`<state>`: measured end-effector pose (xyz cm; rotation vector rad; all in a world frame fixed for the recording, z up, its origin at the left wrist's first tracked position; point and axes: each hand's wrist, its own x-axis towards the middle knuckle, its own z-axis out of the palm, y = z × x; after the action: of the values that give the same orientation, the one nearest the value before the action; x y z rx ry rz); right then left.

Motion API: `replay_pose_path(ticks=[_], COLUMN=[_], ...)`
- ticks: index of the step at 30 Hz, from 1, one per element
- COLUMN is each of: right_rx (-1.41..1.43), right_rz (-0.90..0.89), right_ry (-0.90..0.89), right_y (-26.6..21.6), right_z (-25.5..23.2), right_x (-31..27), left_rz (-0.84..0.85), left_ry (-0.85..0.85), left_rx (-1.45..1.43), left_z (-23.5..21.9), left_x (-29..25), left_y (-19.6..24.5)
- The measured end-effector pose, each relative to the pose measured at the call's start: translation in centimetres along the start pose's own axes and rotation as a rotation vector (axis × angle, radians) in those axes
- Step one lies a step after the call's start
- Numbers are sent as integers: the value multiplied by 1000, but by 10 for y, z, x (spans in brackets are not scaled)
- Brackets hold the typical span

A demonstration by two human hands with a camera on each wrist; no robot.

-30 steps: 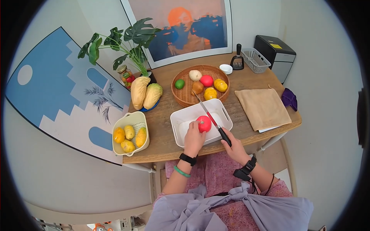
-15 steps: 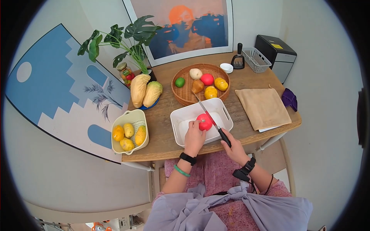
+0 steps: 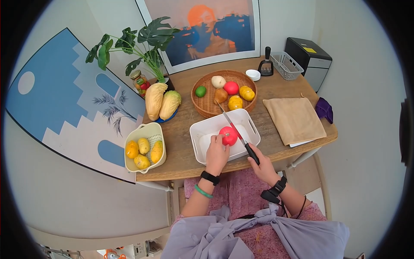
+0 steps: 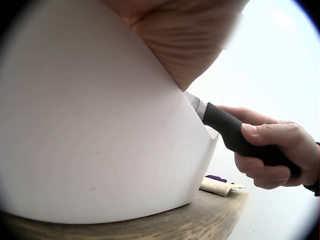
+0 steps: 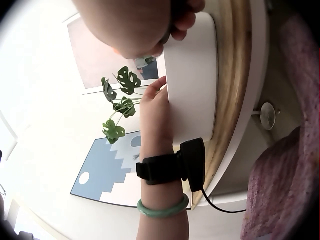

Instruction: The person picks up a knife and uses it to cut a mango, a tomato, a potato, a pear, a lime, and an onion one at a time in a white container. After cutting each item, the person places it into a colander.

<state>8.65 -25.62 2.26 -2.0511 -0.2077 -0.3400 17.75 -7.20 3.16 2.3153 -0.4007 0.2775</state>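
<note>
In the head view a round pink-red fruit or vegetable point(image 3: 228, 135) is in a white bin point(image 3: 199, 149). My left hand point(image 3: 217, 154) holds it from the near left side with curled fingers. My right hand point(image 3: 264, 167) grips the black handle of a knife point(image 3: 251, 153), its blade slanting up and left across the bin beside the red item. In the left wrist view the right hand point(image 4: 275, 145) is wrapped round the handle point(image 4: 232, 131), and the bin wall point(image 4: 100, 130) hides the red item. The bin wall point(image 5: 192, 85) also hides the left fingertips in the right wrist view.
Beyond the bin stands a wicker basket point(image 3: 202, 105) of produce. To the left are a pale basket point(image 3: 161, 166) with yellow produce and cabbages point(image 3: 170, 105). A tan cloth bag point(image 3: 295, 121), purple cloth point(image 3: 324, 111), grey basket point(image 3: 286, 67) and white bowls point(image 3: 253, 75) lie right.
</note>
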Motion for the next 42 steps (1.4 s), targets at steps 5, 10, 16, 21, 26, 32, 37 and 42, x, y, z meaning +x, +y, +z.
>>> replay_pose_path(ticks=[5, 10, 16, 21, 26, 32, 37, 42], right_rx=[-6, 25, 17, 11, 5, 20, 18, 21], right_rz=[-8, -26, -47, 1, -23, 44, 54, 70], right_ry=[-3, 5, 12, -38, -29, -80, -86, -119], right_y=[1, 0, 3, -3, 2, 0, -1, 0], right_z=[-1, 1, 2, -2, -1, -2, -3, -3], right_x=[0, -2, -2, -2, -3, -2, -3, -2], left_rz=[3, 6, -2, 16, 12, 8, -19, -21], left_ry=[8, 13, 14, 28, 27, 57, 29, 29], left_rx=[-2, 8, 7, 15, 17, 36, 20, 9], left_z=[1, 2, 1, 1, 1, -1, -2, 2], left_x=[-1, 0, -1, -1, -1, -1, -1, 0], left_y=[0, -2, 0, 1, 2, 6, 5, 2])
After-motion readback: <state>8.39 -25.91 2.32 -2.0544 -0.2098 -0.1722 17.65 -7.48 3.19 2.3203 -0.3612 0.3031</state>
